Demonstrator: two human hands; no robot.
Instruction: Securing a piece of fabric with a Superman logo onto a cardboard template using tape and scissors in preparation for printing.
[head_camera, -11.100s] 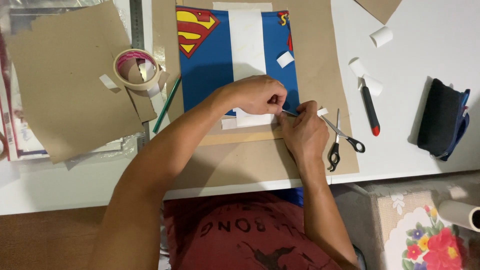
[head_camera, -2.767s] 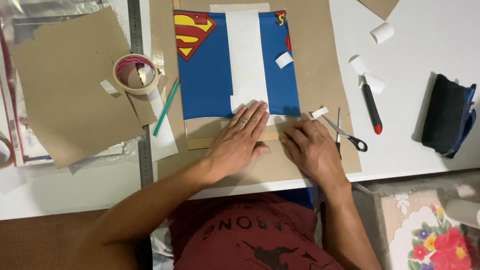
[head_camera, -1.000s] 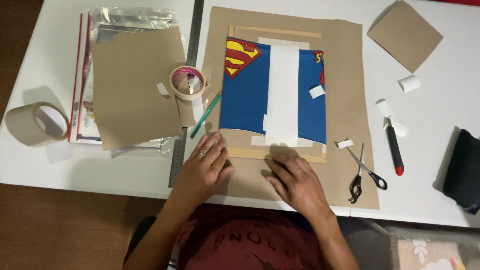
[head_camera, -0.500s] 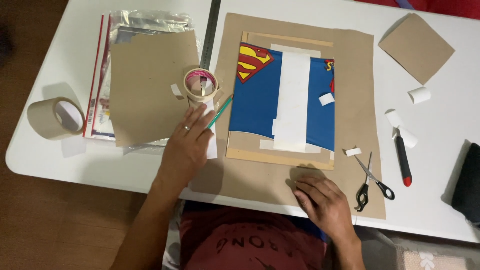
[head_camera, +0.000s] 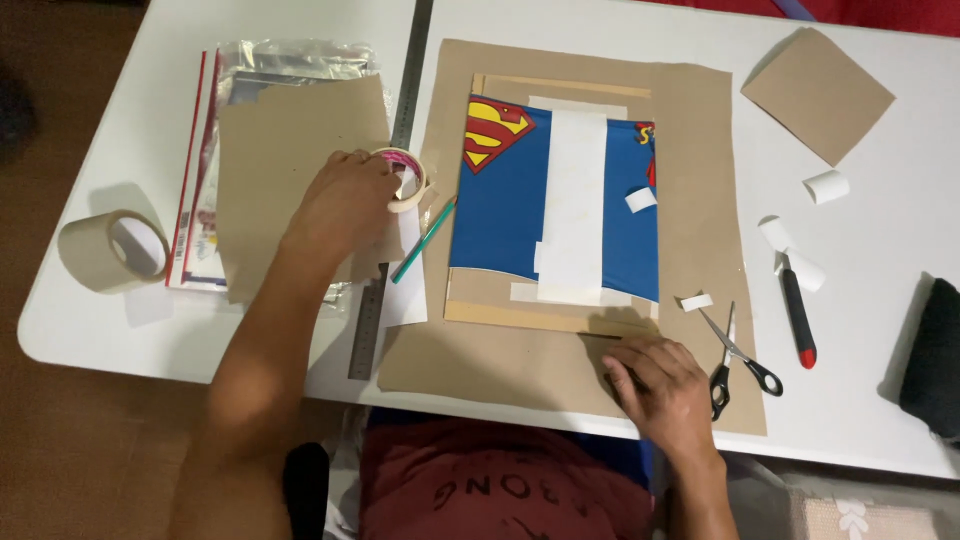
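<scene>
Gripping the light, stiff masking tape roll (head_camera: 402, 180) by its rim, your left hand (head_camera: 345, 200) closes around it beside the ruler (head_camera: 385, 210); your right hand (head_camera: 665, 385) lies flat, empty, pinning the floppy brown paper (head_camera: 700, 180).

Left hand (head_camera: 345, 200) on tape roll (head_camera: 403, 180), right hand (head_camera: 665, 385) pressing brown paper (head_camera: 500, 360)

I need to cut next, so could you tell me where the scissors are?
In the head view, the scissors lie on the brown paper sheet, at its lower right corner, between the right hand and the red-tipped knife.

Scissors (head_camera: 738, 352) and knife (head_camera: 797, 312) flank the right hand (head_camera: 665, 388).
</scene>
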